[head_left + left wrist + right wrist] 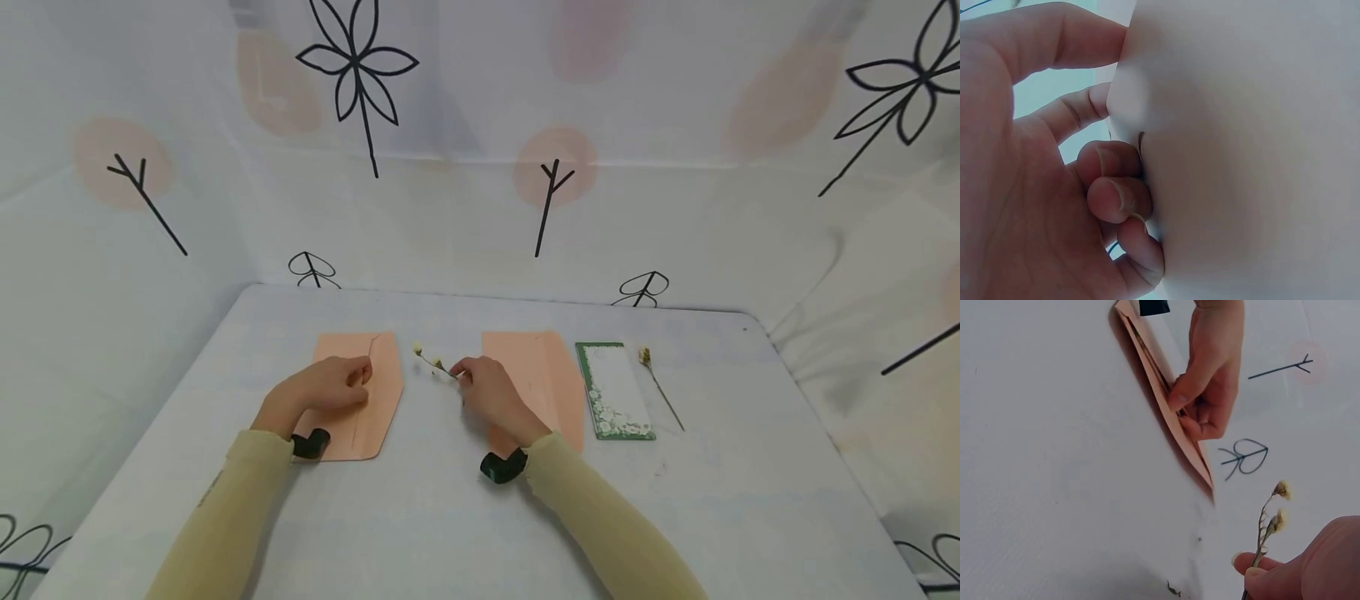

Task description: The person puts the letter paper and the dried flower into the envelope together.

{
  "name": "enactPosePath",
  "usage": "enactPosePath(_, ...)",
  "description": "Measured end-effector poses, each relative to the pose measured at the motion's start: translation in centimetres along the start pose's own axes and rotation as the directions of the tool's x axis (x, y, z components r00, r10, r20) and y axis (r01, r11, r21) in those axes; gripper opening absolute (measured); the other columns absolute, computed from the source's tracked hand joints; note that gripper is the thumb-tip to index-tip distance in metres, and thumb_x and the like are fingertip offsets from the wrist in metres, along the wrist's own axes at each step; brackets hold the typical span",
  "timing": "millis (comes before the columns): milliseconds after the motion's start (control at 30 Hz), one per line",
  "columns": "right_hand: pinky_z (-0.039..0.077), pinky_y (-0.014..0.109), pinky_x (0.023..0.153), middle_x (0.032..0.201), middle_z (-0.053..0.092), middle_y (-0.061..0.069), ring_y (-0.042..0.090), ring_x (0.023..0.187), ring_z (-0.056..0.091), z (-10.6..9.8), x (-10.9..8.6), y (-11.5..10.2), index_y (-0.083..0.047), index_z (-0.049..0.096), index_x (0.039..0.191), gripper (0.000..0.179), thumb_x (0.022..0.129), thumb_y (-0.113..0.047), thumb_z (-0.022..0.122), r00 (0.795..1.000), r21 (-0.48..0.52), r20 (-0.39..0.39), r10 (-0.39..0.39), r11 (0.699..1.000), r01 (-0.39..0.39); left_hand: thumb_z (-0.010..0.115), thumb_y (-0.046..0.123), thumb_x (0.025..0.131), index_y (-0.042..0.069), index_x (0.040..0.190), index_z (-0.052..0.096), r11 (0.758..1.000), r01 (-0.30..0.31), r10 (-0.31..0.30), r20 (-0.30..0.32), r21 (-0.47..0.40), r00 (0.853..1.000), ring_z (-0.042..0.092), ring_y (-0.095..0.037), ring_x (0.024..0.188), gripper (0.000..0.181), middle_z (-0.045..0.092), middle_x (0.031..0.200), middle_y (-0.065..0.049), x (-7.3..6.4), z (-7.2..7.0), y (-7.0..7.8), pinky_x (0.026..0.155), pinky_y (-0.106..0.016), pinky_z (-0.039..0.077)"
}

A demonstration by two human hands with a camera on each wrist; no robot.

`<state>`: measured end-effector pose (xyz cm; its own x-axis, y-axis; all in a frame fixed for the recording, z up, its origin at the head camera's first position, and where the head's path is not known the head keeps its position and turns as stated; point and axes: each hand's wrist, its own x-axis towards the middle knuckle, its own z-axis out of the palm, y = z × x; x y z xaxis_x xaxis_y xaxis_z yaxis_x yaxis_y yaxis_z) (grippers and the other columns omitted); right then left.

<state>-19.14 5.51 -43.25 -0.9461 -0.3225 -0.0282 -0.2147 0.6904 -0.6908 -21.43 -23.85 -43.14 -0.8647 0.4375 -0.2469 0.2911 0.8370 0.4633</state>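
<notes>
On the left lies a peach paper envelope, its slit facing up along the middle. My left hand is over it with fingers curled at the slit; in the right wrist view the thumb and fingers grip the envelope's edge, which gapes slightly. Between thumb and forefinger, my right hand pinches the stem of a dried flower sprig. Its small yellowish blooms point away from the hand, and the sprig is held above the table, just right of that envelope.
A second peach envelope lies partly under the right forearm. To its right are a white card with a green floral border and another dried flower. White printed cloth hangs behind the table.
</notes>
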Motion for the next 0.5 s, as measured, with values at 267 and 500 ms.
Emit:
enactPosePath(267,0.046,0.037,0.079,0.106,0.065,0.007,0.021,0.09,0.057,-0.73,-0.46,-0.42,-0.008,0.073,0.109,0.023,0.1,-0.002,0.052,1.0,0.069,0.021,0.013,0.998,-0.014,0.059,0.012,0.082,0.015,0.088,0.048,1.0,0.012,-0.012,0.003,-0.004,1.0,0.039,-0.015,0.06,0.012,0.036,0.065,0.002,0.0,0.02,0.11,0.06,-0.032,0.028)
enactPosePath(500,0.048,0.036,0.077,0.115,0.063,0.005,0.02,0.095,0.058,-0.81,-0.47,-0.19,-0.011,0.072,0.112,0.022,0.102,-0.008,0.052,0.997,0.186,0.056,0.053,0.981,-0.063,0.059,0.011,0.082,0.014,0.088,0.049,1.0,0.002,-0.002,-0.002,-0.004,1.0,0.039,-0.015,0.06,0.012,0.036,0.066,0.003,-0.09,-0.03,0.21,0.06,-0.032,0.028)
